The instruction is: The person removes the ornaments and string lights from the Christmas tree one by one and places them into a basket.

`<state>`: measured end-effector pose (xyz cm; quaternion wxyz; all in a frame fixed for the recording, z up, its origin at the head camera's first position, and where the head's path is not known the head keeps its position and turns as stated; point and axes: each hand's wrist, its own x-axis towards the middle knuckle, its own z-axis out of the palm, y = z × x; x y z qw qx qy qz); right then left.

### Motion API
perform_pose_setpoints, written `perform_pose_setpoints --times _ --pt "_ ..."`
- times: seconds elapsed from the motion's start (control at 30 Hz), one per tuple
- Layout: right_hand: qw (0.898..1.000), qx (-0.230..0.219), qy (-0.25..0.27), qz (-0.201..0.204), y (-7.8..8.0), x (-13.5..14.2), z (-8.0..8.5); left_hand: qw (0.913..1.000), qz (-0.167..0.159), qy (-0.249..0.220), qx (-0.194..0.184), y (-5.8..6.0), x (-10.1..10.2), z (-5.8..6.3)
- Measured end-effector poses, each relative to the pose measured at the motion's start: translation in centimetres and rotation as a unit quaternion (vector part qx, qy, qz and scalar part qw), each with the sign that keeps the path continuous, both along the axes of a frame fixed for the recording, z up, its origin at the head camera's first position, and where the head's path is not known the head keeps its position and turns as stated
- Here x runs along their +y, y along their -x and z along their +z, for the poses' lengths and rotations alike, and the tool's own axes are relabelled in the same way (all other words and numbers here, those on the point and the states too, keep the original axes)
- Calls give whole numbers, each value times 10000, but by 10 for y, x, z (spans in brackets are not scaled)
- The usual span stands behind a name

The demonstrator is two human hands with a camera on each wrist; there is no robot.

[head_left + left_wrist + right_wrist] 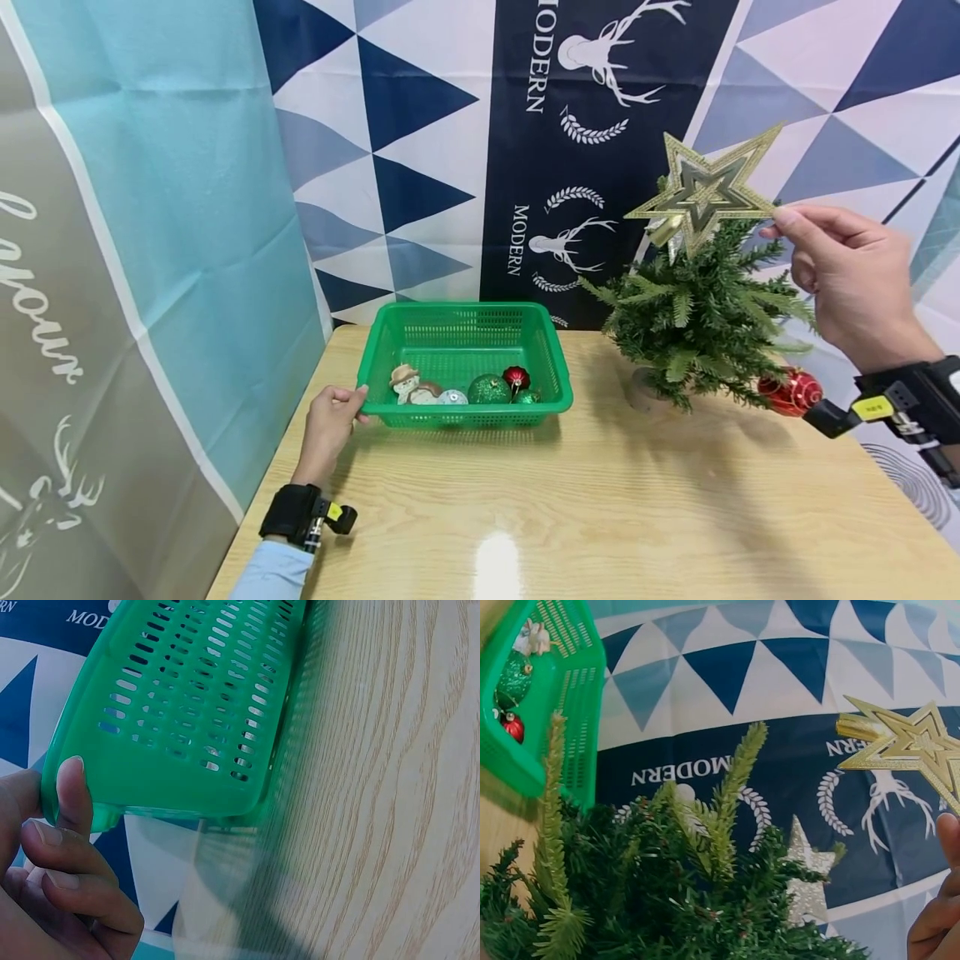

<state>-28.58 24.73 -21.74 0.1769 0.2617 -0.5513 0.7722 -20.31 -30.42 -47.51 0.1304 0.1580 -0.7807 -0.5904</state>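
Note:
My right hand (855, 275) pinches one point of a gold star tree topper (702, 190) between thumb and forefinger. In the head view the star overlaps the top of a small artificial Christmas tree (690, 308); the right wrist view shows the topper (922, 742) above and beside the branches. A short gold tube (862, 727) sticks out from the star's back. At the left, my left hand (330, 429) grips the near left corner of a green plastic basket (465, 412), thumb and forefinger pinching its rim (51, 780).
Inside the basket lie a snowman ornament (405, 382), a green glitter ball (489, 389), a red ornament (516, 377) and other baubles. A red ball (789, 392) hangs low on the tree's right. A silver glitter star (807, 874) sits among the branches. Patterned cloth backs the wooden table (600, 500).

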Motion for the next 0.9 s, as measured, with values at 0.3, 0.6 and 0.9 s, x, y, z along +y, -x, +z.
perform_pose_setpoints --times 0.3,0.6,0.9 --pt "9996 -142 -239 -88 2 -8 -8 10000 -30 54 39 0 0 0" --pt "9981 -487 -333 196 1 -20 -12 10000 -14 45 43 1 0 -1" --pt "9960 -674 -465 347 1 -28 -23 9999 36 101 -22 3 1 -3"
